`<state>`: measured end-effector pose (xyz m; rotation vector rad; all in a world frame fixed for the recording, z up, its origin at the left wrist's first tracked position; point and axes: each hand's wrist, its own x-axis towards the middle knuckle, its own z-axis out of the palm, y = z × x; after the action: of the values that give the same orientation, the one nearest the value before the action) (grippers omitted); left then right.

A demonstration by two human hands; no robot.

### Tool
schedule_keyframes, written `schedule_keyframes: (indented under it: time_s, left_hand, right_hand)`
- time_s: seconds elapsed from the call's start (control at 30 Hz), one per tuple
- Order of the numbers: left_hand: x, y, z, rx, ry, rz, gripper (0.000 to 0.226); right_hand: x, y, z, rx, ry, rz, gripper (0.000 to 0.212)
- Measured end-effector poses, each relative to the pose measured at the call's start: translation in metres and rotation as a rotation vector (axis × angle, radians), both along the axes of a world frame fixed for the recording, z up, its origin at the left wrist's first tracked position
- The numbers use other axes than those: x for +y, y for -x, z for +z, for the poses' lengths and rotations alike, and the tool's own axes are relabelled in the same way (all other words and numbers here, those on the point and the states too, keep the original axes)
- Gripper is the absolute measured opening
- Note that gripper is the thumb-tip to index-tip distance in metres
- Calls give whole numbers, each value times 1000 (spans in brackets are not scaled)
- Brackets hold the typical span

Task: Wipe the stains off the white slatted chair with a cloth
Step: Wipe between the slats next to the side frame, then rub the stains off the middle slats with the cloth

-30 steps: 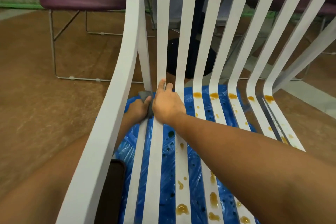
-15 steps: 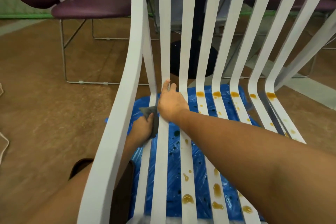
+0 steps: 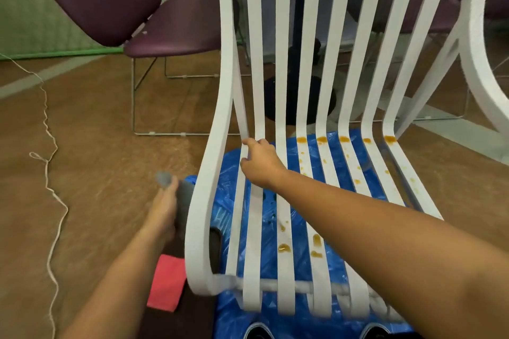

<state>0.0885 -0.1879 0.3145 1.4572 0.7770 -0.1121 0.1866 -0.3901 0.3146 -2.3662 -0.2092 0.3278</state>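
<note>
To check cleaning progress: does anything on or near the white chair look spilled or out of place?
Yes. Orange-brown stains spot the seat of the white slatted chair, thickest at the back bend. A pink cloth lies on the floor beside its frame.

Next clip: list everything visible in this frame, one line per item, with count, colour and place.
white slatted chair: one, white, centre of view.
stains: many, amber, on the seat slats.
plastic sheet: one, blue, under the chair.
grey cloth: one, grey, in the left hand.
pink cloth: one, pink, floor beside the chair's front corner.
purple chairs: at least two, purple, behind.
string: one, white, floor at far left of view.
left hand: one, grips the grey cloth outside the chair's frame.
right hand: one, grips a slat at the seat bend.
</note>
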Motion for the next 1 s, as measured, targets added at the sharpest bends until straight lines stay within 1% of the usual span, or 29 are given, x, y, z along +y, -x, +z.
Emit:
schedule_keyframes:
  time_s: [0.07,0.1,0.13,0.2,0.23,0.27,0.3,0.33,0.4,0.43,0.5,0.53,0.6,0.63,0.67,0.73,0.77,0.83,0.9,1.0]
  left_hand:
    - [1,5,39,-108,198,175,41]
    - [0,10,62,-234,260,245,43]
    - [2,19,86,-326,234,280,43]
    - [-6,35,131,-511,234,269,44]
    - [-18,45,151,-600,276,236,52]
    - [-31,54,166,-631,309,171,57]
    - [-51,64,182,-644,354,87,53]
    - [-69,69,187,-615,371,4,45]
    - [-112,76,186,-490,366,-136,33]
    - [-130,76,180,-434,359,-159,30]
    - [-159,73,167,-362,280,-152,20]
    - [-167,71,157,-343,242,-139,18]
    - [-176,68,145,-315,196,-94,19]
    - [-179,68,140,-296,172,-81,20]
    - [-179,67,133,-284,142,-85,22]
    - [-178,67,124,-243,90,-101,26]
    - [-176,66,120,-213,88,-107,29]
    - [-171,62,111,-133,136,-124,36]
    - [-167,59,105,-43,190,-166,37]
    - [-162,55,99,41,155,-223,34]
  right_hand:
    - [-6,25,17,26,-168,-41,49]
    - [-10,37,27,43,-248,-58,45]
    - [-13,52,40,54,-311,-71,40]
    - [-19,75,62,57,-410,-90,30]
    - [-23,86,72,69,-474,-92,25]
    - [-28,97,83,112,-563,-83,23]
    - [-35,107,94,183,-682,-61,25]
    - [-41,116,102,284,-830,-33,31]
    - [-58,135,114,516,-1174,-15,43]
    - [-66,142,118,610,-1314,-34,47]
    - [-83,149,120,724,-1467,-95,59]
    - [-91,150,118,754,-1491,-129,66]
    - [-107,150,118,765,-1469,-158,78]
    - [-114,150,117,739,-1432,-167,77]
    - [-120,149,116,695,-1370,-182,68]
    - [-130,146,114,598,-1194,-215,37]
    - [-133,143,113,560,-1119,-226,28]
    - [-136,138,110,526,-1024,-233,27]
    - [-136,133,108,501,-952,-251,27]
    - [-137,125,105,489,-895,-282,26]
